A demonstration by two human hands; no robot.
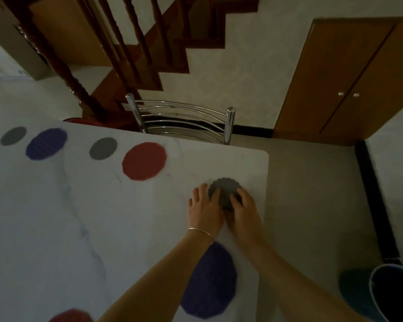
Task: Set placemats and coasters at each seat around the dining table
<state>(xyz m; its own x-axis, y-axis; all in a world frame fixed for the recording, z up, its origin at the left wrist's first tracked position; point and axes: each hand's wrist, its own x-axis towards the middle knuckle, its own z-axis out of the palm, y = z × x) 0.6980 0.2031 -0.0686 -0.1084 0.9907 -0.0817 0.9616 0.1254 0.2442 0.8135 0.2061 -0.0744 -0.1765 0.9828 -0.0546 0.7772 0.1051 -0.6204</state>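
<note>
a red placemat (71, 316) shows only as a sliver at the near edge of the white marbled bench (56, 217). right of it lies a purple placemat (213, 284), partly under the left forearm. just beyond that mat, near the bench's right corner, both hands rest on one dark grey coaster (225, 190): the left hand (204, 211) lies with fingers spread, fingertips on its left rim, and the right hand (243, 209) curls its fingers over the right rim. whether the coaster lies flat or is lifted i cannot tell. farther off, left of this coaster, a second red placemat (144, 161), a second grey coaster (103, 148), a second purple placemat (46, 144) and a third grey coaster (13, 135) line the far edge. past the bench stand a chrome chair (182, 122), a wooden staircase (126, 43) and a wooden cabinet (349, 84); a bucket (382, 296) sits on the floor.
</note>
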